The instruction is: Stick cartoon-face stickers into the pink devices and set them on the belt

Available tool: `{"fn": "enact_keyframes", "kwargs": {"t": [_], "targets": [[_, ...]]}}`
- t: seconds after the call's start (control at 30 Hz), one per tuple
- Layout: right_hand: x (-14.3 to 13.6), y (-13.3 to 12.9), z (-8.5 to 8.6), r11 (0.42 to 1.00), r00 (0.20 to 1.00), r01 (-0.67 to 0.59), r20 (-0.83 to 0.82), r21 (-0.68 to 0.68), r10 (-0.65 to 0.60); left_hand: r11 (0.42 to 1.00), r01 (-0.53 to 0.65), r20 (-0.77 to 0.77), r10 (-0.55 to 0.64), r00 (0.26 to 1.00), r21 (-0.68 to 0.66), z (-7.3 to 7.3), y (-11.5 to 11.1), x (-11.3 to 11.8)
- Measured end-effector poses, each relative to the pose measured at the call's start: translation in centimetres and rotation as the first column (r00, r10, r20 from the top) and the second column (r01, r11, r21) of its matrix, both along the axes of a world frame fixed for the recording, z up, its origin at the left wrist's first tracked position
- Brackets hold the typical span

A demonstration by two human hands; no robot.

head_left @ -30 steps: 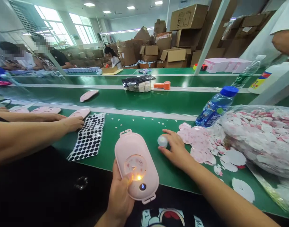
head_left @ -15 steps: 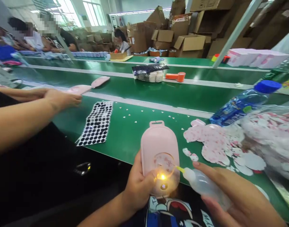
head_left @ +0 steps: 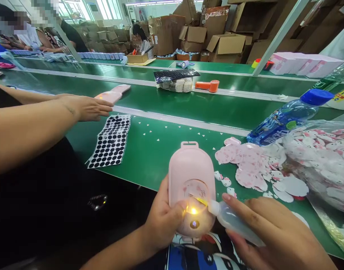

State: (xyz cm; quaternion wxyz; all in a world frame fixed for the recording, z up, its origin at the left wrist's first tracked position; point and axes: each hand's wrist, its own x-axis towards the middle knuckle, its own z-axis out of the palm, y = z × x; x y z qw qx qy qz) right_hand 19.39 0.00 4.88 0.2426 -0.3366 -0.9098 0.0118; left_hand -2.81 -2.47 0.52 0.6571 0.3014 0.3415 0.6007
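left hand (head_left: pixel 165 221): is clasping a pink device (head_left: pixel 191 161) from its left side and underneath, thumb pressing near a glowing light (head_left: pixel 193 210) on its face. device is standing tilted in front of the wearer, at the near edge of the green bench (head_left: pixel 149 165).

right hand (head_left: pixel 278 228): is wrapping its fingers around a translucent squeeze bottle (head_left: pixel 239 221); yellow tip (head_left: pixel 201 201) is reaching over the device's round recess, contact impossible to tell.

just beside the device: small cat cutouts (head_left: pixel 226 182), lying partly behind the right hand.

farther right: pink printed discs (head_left: pixel 249 163), overlapping in a heap; white discs (head_left: pixel 294 186); clear bag (head_left: pixel 326 157), bulging with cutouts and crowding that side; blue-capped bottle (head_left: pixel 284 118), tilting close by the bag.

left: sheet of black dots (head_left: pixel 110 142), lying flat; white chips (head_left: pixel 157 140), scattering across the bench; a co-worker's hand (head_left: pixel 89 107), holding a second pink device (head_left: pixel 108 96), the forearm crossing the bench.

beyond: plastic packet (head_left: pixel 177 80) and orange tool (head_left: pixel 208 86), lying side by side; pink boxes (head_left: pixel 304 63), standing in a row behind a slanting post (head_left: pixel 281 37); cartons (head_left: pixel 228 44), piling up behind.
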Motion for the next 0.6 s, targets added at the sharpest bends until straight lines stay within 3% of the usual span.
{"fn": "enact_keyframes", "kwargs": {"t": [0.23, 0.6], "targets": [[1.3, 0.0, 0.0, 0.999, 0.999, -0.023, 0.036, 0.03, 0.022, 1.0, 0.015, 0.028, -0.015, 1.0, 0.004, 0.1, 0.0, 0.4], [2.7, -1.5, 0.3, 0.996, 0.996, -0.004, -0.086, -0.088, -0.003, 0.991, -0.009, -0.025, 0.012, 1.0, 0.136, 0.6, -0.1, 1.1]]}}
